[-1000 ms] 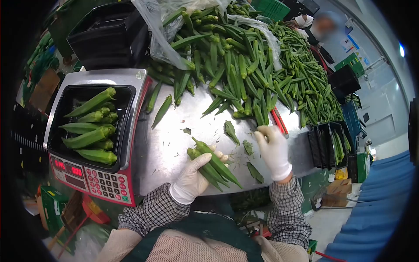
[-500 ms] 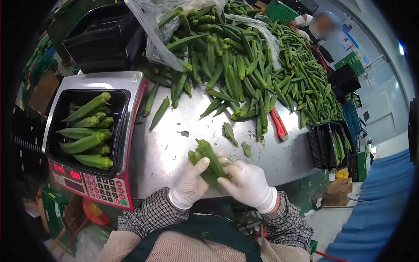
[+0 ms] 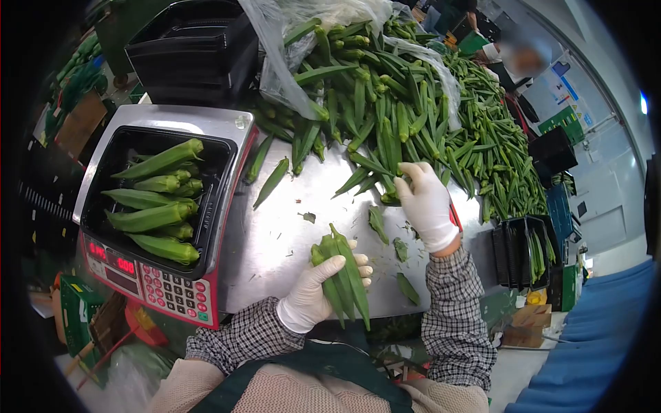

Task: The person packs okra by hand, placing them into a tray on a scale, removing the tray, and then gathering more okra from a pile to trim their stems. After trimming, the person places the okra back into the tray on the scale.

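In the left hand [image 3: 318, 289] (gloved), several okra pods [image 3: 342, 275].

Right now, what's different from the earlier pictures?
The right hand had joined the left hand at the held okra; it has since let go and moved away, forward to the okra pile. The left hand still grips its okra; the filled tray remains on the scale.

Blue curtain [image 3: 586, 347], pale wall [image 3: 609, 186], bright light [image 3: 644, 102], metal table [image 3: 258, 237]
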Motion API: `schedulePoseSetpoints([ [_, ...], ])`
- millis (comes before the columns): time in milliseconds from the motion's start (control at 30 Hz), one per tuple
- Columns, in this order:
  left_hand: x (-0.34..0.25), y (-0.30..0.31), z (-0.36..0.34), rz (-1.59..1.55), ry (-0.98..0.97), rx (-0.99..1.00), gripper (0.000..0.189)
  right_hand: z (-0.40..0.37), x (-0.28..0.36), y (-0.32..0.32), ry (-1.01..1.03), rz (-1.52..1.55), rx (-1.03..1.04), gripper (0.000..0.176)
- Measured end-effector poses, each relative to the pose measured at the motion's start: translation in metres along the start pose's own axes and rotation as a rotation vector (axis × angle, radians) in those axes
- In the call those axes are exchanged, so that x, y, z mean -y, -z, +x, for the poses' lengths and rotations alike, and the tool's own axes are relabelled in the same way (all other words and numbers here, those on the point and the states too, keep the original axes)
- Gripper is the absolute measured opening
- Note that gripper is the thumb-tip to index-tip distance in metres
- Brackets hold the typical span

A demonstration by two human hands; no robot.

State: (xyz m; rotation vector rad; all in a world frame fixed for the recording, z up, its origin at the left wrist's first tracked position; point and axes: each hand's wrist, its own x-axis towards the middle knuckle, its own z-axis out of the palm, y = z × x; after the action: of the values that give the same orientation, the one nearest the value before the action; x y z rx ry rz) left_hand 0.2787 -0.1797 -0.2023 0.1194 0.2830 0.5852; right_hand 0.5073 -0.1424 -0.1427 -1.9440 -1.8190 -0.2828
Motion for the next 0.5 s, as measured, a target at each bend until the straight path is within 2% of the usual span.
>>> schedulePoseSetpoints([
  [67, -0.001, 0.000, 0.001, 0.028, 0.001, -0.004, 0.044, 0.012, 0.007, -0.013, 0.128, -0.175, 0.014, 0.031],
  [167, -0.002, 0.000, 0.002, 0.041, -0.002, -0.015, 0.043, 0.017, 0.002, -0.037, 0.067, -0.387, 0.265, 0.028],
  [267, -0.002, 0.000, 0.002, 0.046, -0.001, -0.026, 0.043, 0.014, -0.010, -0.034, -0.017, -0.121, 0.102, 0.029],
  [300, -0.002, 0.000, 0.002, 0.049, 0.000, -0.030, 0.043, 0.010, -0.016, -0.032, -0.015, 0.033, -0.024, 0.025],
  [367, -0.001, -0.001, 0.001, 0.049, 0.011, -0.029, 0.043, 0.009, 0.003, 0.003, -0.512, 0.756, 0.135, 0.023],
  [433, -0.001, 0.000, 0.001, 0.049, 0.026, -0.015, 0.044, 0.002, 0.019, 0.032, -0.555, 1.052, 0.058, 0.020],
  [500, -0.001, 0.000, 0.001, 0.044, 0.043, -0.013, 0.045, -0.013, 0.024, 0.043, -0.480, 1.020, 0.078, 0.018],
])
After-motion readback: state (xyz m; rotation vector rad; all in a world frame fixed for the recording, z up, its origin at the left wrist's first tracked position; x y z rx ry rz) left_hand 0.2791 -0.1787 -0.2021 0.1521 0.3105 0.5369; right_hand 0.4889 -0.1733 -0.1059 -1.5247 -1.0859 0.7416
